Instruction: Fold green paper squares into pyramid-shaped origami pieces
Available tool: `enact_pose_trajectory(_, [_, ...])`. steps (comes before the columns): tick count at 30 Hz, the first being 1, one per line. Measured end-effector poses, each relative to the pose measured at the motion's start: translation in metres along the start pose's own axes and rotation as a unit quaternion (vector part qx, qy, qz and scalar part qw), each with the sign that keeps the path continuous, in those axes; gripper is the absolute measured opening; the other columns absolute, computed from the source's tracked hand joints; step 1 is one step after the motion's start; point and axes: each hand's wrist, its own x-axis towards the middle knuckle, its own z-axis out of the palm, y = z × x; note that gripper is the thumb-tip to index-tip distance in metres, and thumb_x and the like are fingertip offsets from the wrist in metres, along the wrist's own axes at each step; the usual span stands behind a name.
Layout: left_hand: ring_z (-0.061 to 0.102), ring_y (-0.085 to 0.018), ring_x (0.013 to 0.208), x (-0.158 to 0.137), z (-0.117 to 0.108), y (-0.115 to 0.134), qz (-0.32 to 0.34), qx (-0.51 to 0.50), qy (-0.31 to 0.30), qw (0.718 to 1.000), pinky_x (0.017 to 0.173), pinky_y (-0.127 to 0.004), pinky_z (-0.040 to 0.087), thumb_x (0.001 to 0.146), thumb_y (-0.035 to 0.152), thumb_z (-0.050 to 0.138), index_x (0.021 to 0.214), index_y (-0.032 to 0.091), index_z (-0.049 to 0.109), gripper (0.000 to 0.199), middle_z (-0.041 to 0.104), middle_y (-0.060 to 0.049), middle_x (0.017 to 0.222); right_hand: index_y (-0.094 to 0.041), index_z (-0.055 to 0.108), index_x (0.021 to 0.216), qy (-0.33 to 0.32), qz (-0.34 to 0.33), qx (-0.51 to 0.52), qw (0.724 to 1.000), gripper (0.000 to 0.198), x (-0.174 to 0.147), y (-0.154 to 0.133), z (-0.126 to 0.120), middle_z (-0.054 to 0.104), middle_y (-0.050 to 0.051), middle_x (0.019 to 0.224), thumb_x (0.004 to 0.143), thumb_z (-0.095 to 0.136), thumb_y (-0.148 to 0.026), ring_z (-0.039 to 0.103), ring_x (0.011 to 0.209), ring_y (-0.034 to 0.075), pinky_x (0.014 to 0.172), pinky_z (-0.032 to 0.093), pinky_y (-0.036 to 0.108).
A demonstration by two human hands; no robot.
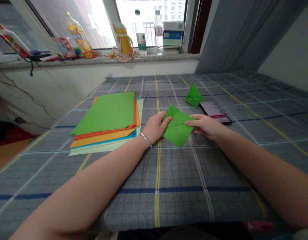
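Observation:
A folded green paper square with crossing creases is held just over the checked cloth, one corner pointing toward me. My left hand, a silver bangle on its wrist, grips the left corner with the thumb on top. At the right corner my right hand pinches the paper, thumb above and fingers partly hidden below. Beyond it stands a folded green paper shape with a pointed top. A stack of coloured paper, green uppermost, lies to the left of my left hand.
A tablet or phone with a lit, partly blurred screen lies beyond my right hand. The checked cloth covers the table. On the windowsill stand bottles, a yellow cup and stacked boxes.

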Motion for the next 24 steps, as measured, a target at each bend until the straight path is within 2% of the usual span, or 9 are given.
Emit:
enact_pose_trajectory(3, [0.058,-0.018,0.079,0.0,-0.001,-0.001,0.007,0.01,0.011,1.0,0.075,-0.028,0.043,0.094,0.036,0.045,0.09,0.018,0.06,0.024,0.065,-0.002,0.083,-0.018,0.063,0.07,-0.001,-0.007,0.034,0.999,0.028,-0.001,-0.001,-0.001,0.06,-0.001,0.072,0.057,0.083,-0.033,0.05,0.06,0.008,0.046,0.036,0.018])
enact_pose_trajectory(8, [0.057,-0.016,0.074,0.001,-0.003,-0.005,0.009,0.012,0.028,1.0,0.067,-0.025,0.041,0.094,0.037,0.045,0.084,0.018,0.057,0.025,0.062,-0.001,0.078,-0.016,0.066,0.066,-0.001,-0.016,0.017,1.0,0.025,0.001,-0.002,-0.005,0.057,0.0,0.064,0.061,0.081,-0.035,0.048,0.056,0.008,0.043,0.035,0.017])
enact_pose_trajectory(15, [0.057,-0.016,0.072,0.003,-0.002,-0.009,0.02,0.006,0.046,0.999,0.066,-0.025,0.041,0.093,0.036,0.046,0.081,0.018,0.057,0.024,0.062,0.001,0.074,-0.017,0.071,0.067,-0.003,-0.009,0.026,1.0,0.015,0.003,-0.001,-0.012,0.066,0.004,0.068,0.065,0.079,-0.029,0.057,0.059,0.01,0.043,0.04,0.016])
enact_pose_trajectory(20, [0.06,-0.017,0.075,0.0,0.002,-0.005,0.023,-0.009,0.064,0.998,0.068,-0.027,0.044,0.093,0.037,0.046,0.086,0.018,0.06,0.025,0.066,-0.001,0.079,-0.02,0.073,0.079,0.013,-0.003,0.058,0.998,0.012,0.001,0.001,-0.002,0.072,0.004,0.079,0.073,0.077,-0.029,0.06,0.062,0.01,0.042,0.041,0.015])
enact_pose_trajectory(22, [0.061,-0.017,0.078,-0.003,0.004,0.0,0.028,-0.032,0.063,0.997,0.07,-0.027,0.045,0.093,0.036,0.046,0.089,0.017,0.062,0.025,0.067,-0.001,0.083,-0.02,0.073,0.087,0.025,0.0,0.08,0.996,0.017,-0.002,0.003,0.006,0.074,0.005,0.087,0.074,0.077,-0.03,0.064,0.066,0.012,0.049,0.048,0.019])
enact_pose_trajectory(24, [0.062,-0.017,0.083,-0.006,0.006,0.006,0.024,-0.078,0.058,0.995,0.074,-0.027,0.047,0.092,0.037,0.049,0.094,0.016,0.064,0.026,0.07,-0.002,0.087,-0.02,0.072,0.089,0.027,-0.019,0.092,0.995,0.019,-0.004,0.004,0.014,0.075,0.006,0.092,0.073,0.077,-0.028,0.068,0.075,0.016,0.066,0.056,0.027])
